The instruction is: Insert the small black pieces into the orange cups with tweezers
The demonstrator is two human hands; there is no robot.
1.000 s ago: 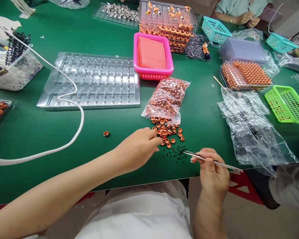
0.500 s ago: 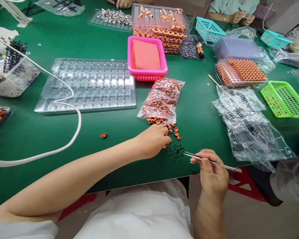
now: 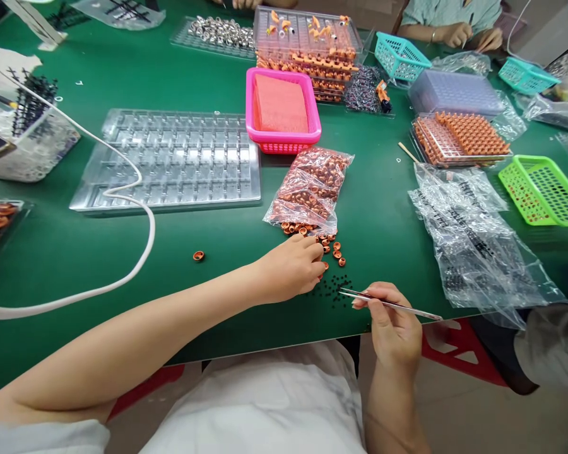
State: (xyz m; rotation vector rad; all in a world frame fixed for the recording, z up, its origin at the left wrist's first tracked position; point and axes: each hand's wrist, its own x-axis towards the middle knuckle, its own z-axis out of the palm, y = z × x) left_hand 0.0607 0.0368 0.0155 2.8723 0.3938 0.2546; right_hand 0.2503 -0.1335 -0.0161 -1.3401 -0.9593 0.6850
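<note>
Metal tweezers are pinched in my right hand, their tips over a scatter of tiny black pieces on the green table. My left hand is closed just left of those pieces, its fingertips around a small copper-coloured cup that is mostly hidden. Loose copper cups lie beside and behind its fingers. Just beyond, a clear plastic bag full of the same cups has its open end toward my left hand. One single cup sits apart on the left, near my left forearm.
A clear tray and white cable are at left. The pink basket stands behind the bag. Plastic bags and a green basket are at right. Across the table, a person's hands are visible.
My right hand and the tweezers have moved left, bringing the tips further over the black pieces. My left hand stays closed in nearly the same place. The view has shifted slightly.
</note>
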